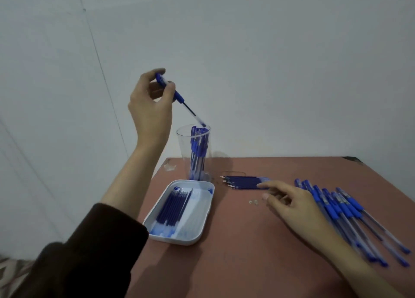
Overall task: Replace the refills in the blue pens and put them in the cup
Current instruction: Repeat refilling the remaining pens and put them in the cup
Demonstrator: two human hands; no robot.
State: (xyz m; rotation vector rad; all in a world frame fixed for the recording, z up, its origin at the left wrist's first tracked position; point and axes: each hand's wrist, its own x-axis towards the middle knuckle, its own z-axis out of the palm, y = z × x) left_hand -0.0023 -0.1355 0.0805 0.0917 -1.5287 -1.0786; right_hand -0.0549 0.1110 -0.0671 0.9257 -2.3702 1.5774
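Observation:
My left hand (151,102) is raised above the clear cup (183,145) and pinches a blue pen (179,98) near its cap end, tilted so its lower end reaches the cup's rim. Several blue pens stand inside the cup. My right hand (292,204) hovers low over the table with relaxed fingers, its fingertips at the end of a row of blue refills (241,182). A row of several blue pens (350,217) lies to the right, partly under that hand.
A white tray (202,228) holding several blue refills sits in front of the cup near the table's left edge. The reddish-brown table (247,253) stands against a pale wall. Small scraps (253,202) lie near the refills.

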